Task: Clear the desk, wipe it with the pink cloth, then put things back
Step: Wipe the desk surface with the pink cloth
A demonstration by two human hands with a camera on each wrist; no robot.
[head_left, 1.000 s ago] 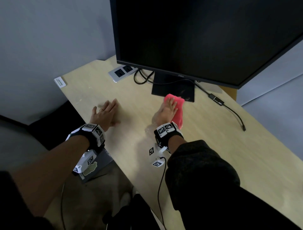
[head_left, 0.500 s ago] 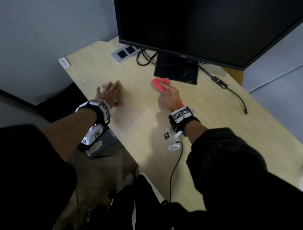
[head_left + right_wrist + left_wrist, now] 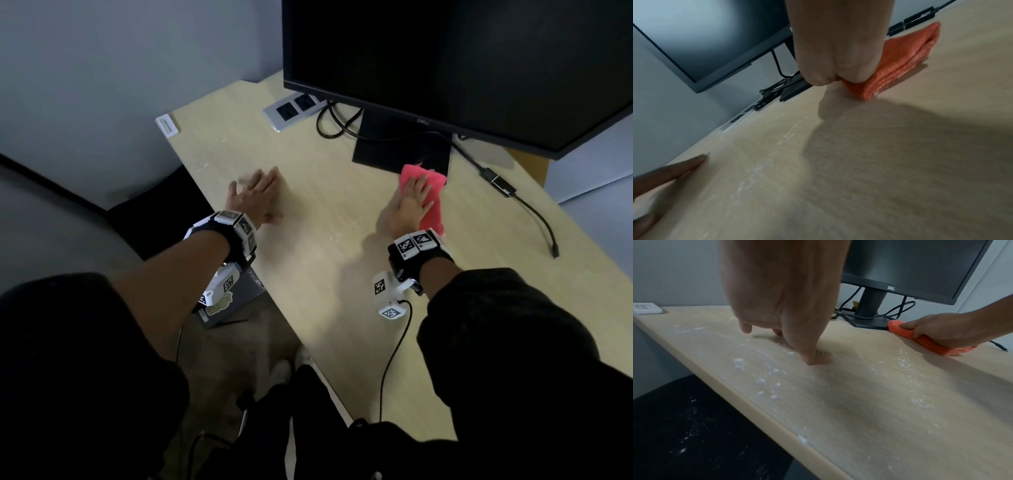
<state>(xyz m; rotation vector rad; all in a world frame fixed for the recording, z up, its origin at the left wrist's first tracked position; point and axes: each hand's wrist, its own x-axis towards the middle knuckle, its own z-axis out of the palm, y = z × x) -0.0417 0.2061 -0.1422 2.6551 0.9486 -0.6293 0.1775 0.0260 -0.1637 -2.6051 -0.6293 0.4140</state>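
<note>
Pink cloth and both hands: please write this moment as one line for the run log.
stage: wiping | right hand: presses pink cloth on desk by monitor base | left hand: flat on desk | white crumbs: left side

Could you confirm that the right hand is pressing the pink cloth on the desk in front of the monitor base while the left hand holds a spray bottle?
Not quite. The left hand holds no bottle: it rests on the desk with nothing in it, as the head view shows. The rest stands: the right hand presses the pink cloth on the desk in front of the monitor base.
</note>
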